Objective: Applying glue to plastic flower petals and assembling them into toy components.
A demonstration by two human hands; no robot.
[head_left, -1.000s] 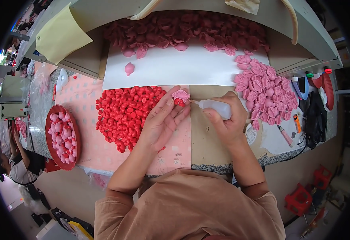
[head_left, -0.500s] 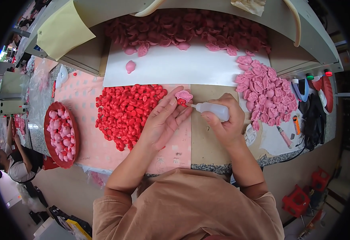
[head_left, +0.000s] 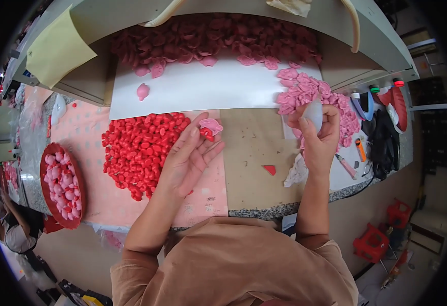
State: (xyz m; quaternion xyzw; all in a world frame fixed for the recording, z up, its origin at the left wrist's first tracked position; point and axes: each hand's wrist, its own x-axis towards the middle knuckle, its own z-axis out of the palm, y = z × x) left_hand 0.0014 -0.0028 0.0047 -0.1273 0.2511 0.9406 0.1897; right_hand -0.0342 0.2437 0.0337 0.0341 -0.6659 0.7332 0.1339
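My left hand (head_left: 185, 160) is turned palm up, its thumb and fingers closed on a pink molded shell piece (head_left: 212, 126) with a small red part (head_left: 206, 134) against its lower edge. Just left of that hand lies a heap of glossy red parts (head_left: 137, 153). My right hand (head_left: 319, 140) grips a translucent white squeeze bottle (head_left: 313, 113), held upright in front of the right-hand heap of pink shells (head_left: 347, 109). Whether the bottle's tip touches any shell, I cannot tell.
More pink shells (head_left: 218, 41) fill the grey box behind a white sheet (head_left: 193, 94). A red dish (head_left: 82, 191) of pink-and-red pieces stands left. Crumpled white cloth (head_left: 296, 172), an orange cutter (head_left: 360, 149) and a tube (head_left: 346, 167) lie right. Another person (head_left: 18, 232) is far left.
My right hand has drawn the bottle away from the pink piece, up and right, turning it upright. My left hand still holds the piece. The whole view has shifted somewhat.
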